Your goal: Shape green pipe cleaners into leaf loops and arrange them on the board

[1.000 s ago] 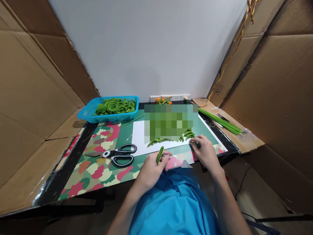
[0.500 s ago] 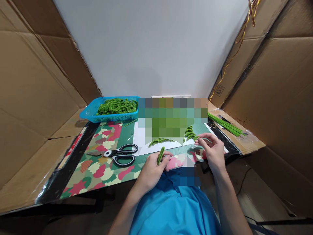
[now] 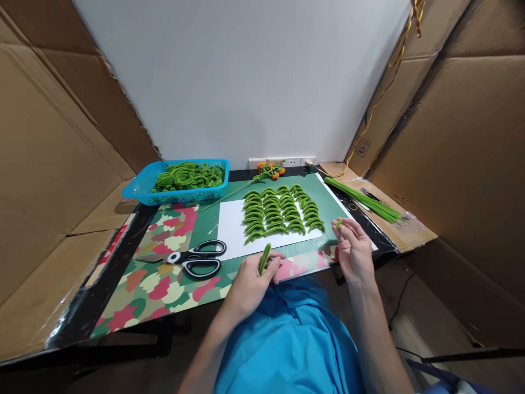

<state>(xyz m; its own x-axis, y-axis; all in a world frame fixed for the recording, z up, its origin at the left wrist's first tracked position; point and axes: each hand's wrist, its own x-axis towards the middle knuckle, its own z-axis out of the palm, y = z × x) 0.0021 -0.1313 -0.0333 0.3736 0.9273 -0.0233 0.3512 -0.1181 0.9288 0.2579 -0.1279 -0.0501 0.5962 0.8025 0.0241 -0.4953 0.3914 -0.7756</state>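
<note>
My left hand is closed on a folded green pipe-cleaner piece that sticks up from its fingers, at the near edge of the mat. My right hand hovers near the mat's right edge and pinches a small green bit between its fingertips. Between and beyond my hands, rows of several curved green pipe-cleaner leaves lie on a white sheet.
Black-handled scissors lie left of my left hand on the camouflage-patterned mat. A blue basket of green curved pieces stands back left. Straight green stems lie at the right, an orange-flowered sprig by the wall. Cardboard walls flank both sides.
My right hand has lifted off the mat edge and moved right, now pinching a small green bit. My left hand keeps holding its green piece.
</note>
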